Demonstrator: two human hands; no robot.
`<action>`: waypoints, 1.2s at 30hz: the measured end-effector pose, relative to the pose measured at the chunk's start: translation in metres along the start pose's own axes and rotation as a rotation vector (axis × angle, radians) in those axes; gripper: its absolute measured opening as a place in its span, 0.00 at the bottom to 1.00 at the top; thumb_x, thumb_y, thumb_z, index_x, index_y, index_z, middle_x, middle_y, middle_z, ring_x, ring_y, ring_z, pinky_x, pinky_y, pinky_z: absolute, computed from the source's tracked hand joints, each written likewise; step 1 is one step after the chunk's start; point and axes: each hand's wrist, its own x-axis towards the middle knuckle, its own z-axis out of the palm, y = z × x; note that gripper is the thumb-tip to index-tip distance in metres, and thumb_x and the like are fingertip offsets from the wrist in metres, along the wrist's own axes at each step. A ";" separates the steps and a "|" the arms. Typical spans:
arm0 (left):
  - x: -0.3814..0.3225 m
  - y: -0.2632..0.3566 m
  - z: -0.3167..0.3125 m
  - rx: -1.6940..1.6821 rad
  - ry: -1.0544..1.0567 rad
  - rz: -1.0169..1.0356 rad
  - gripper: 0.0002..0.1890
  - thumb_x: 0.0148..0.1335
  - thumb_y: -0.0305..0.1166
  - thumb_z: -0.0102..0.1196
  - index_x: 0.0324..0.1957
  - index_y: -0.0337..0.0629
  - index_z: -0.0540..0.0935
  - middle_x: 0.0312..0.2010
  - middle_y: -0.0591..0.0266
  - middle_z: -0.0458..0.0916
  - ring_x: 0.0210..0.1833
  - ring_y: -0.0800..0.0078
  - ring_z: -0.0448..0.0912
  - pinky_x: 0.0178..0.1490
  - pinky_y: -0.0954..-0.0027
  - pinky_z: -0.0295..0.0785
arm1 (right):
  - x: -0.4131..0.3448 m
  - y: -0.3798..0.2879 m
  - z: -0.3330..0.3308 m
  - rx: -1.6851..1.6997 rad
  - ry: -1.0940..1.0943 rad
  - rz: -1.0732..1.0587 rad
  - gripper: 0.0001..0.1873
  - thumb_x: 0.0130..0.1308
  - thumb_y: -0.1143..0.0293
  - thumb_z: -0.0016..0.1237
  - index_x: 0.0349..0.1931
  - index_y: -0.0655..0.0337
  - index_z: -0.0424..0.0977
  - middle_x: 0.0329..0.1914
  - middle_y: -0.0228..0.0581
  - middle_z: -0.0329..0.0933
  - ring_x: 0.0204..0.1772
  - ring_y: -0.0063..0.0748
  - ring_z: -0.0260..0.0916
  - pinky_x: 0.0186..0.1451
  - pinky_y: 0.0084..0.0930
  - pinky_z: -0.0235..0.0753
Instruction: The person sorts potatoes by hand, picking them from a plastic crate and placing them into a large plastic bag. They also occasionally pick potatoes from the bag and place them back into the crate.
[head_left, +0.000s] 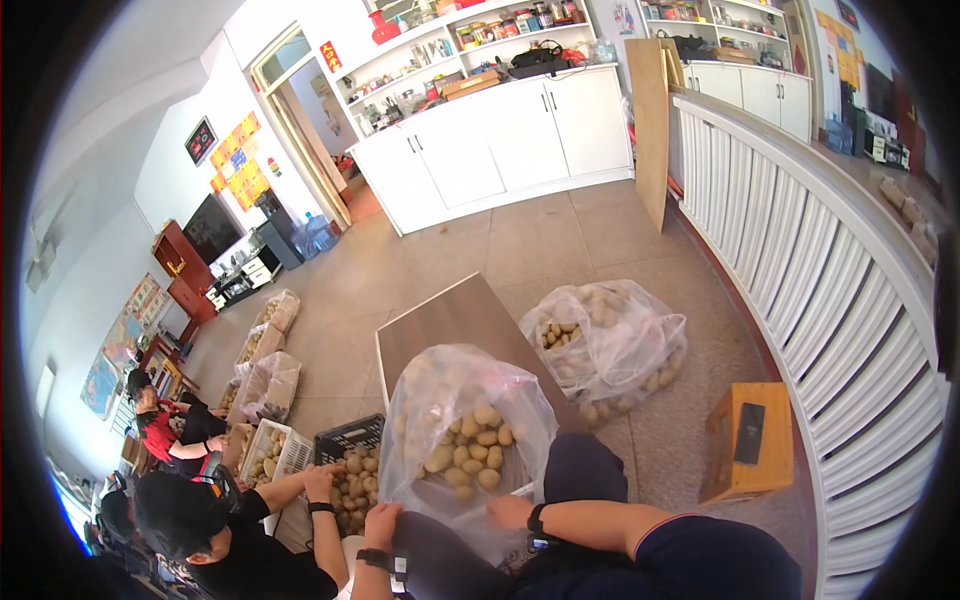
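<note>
A large clear plastic bag of potatoes (472, 450) lies on its side on a low brown board (450, 319), its mouth towards me. My left hand (382, 525) is closed on the bag's edge at its near left side. My right hand (510, 512) is at the near right edge of the bag mouth, its fingers partly hidden by the film. Left of the bag stands a black plastic crate (349, 439) full of potatoes. A second clear bag of potatoes (607, 337) rests on the floor beyond the board's right edge.
At my left a co-worker in a black cap (180, 514) reaches into the black crate. A white crate (300, 450) and more potato bags (270, 386) stand further left, near another seated person. On the right are a wooden stool (750, 480) with a phone on it and a white railing (810, 285).
</note>
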 end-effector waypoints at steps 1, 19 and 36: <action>-0.002 0.002 0.000 -0.040 0.014 -0.017 0.10 0.55 0.34 0.57 0.31 0.35 0.81 0.27 0.63 0.79 0.30 0.75 0.74 0.37 0.74 0.68 | 0.000 0.000 0.001 0.001 -0.001 0.001 0.15 0.61 0.62 0.40 0.34 0.63 0.77 0.32 0.56 0.78 0.41 0.57 0.76 0.44 0.50 0.72; -0.006 -0.003 -0.005 0.005 0.021 0.017 0.12 0.56 0.36 0.59 0.31 0.35 0.83 0.25 0.69 0.78 0.28 0.80 0.71 0.33 0.76 0.65 | -0.006 0.001 -0.005 0.031 -0.017 0.058 0.16 0.61 0.61 0.40 0.35 0.63 0.77 0.35 0.57 0.78 0.43 0.58 0.76 0.46 0.50 0.73; -0.016 0.020 0.014 -0.049 0.076 0.062 0.10 0.54 0.34 0.54 0.25 0.36 0.79 0.25 0.63 0.78 0.30 0.74 0.75 0.36 0.72 0.68 | 0.007 -0.001 0.001 0.174 0.068 0.104 0.13 0.61 0.63 0.42 0.35 0.63 0.75 0.35 0.54 0.78 0.42 0.56 0.75 0.45 0.47 0.73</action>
